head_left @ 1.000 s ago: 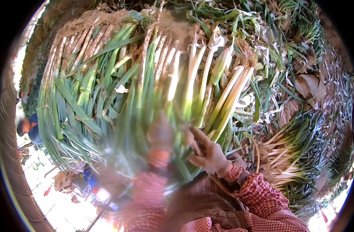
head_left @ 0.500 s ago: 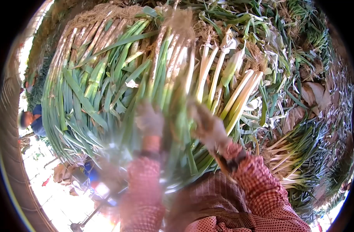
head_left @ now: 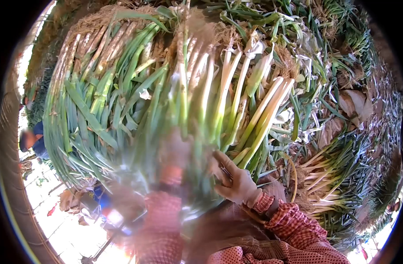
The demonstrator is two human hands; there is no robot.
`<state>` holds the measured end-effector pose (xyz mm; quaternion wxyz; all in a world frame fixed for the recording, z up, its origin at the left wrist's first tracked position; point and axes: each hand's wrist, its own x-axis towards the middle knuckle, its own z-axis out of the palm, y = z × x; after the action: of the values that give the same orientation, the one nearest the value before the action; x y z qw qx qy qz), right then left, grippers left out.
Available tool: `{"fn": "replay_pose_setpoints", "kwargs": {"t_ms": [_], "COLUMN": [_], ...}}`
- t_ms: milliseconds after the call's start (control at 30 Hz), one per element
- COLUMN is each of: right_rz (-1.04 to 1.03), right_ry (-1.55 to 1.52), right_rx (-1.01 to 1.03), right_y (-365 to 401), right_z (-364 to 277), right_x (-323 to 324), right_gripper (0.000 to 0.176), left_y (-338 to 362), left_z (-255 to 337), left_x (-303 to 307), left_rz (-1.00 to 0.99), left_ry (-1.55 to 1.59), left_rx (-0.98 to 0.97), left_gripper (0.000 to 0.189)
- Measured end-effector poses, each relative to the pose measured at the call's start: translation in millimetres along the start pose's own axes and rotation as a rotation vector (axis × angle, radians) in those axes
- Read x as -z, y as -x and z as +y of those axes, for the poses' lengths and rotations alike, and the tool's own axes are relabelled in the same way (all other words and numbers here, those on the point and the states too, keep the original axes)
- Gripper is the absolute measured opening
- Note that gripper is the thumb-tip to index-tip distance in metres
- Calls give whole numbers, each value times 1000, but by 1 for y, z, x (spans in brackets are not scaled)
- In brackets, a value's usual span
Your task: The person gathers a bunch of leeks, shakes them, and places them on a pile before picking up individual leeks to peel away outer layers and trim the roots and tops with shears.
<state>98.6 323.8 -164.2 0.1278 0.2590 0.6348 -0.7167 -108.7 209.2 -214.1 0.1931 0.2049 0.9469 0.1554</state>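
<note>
Long, leafy green-and-white stalks (head_left: pixel 222 94): fanned across mid-frame
Left hand (head_left: pixel 175 148): blurred, grip unclear
Right hand (head_left: pixel 239 179): thumb apart, grip unclear

We see long white-and-green onion stalks with stringy brown roots (head_left: pixel 230 94) lying side by side in a broad layer, hiding from us whatever bears them. At lower left we make out a pale, glaring, dark-lined floor (head_left: pixel 71 231) with a small red scrap (head_left: pixel 51 210) on it.

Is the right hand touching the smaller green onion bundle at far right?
Apart. The head view shows the right hand clear of the smaller green onion bundle, a curved yellow strip between them.
</note>
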Motion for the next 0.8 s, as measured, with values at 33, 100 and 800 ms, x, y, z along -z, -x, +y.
{"fn": "replay_pose_setpoints", "kwargs": {"t_ms": [33, 100, 800], "right_rz": [28, -60, 147], "right_ry": [-20, 57, 196], "right_rx": [-4, -89, 34], "right_y": [0, -5, -140], "right_z": [5, -7, -24], "right_x": [2, 13, 54], "right_gripper": [92, 92, 88], "left_y": [4, 7, 0], "left_z": [5, 17, -38], "left_x": [-10, -14, -45], "left_rz": [-35, -112, -182], "left_ry": [96, -28, 182], "left_rx": [-8, 39, -156], "left_gripper": [32, 34, 34]}}
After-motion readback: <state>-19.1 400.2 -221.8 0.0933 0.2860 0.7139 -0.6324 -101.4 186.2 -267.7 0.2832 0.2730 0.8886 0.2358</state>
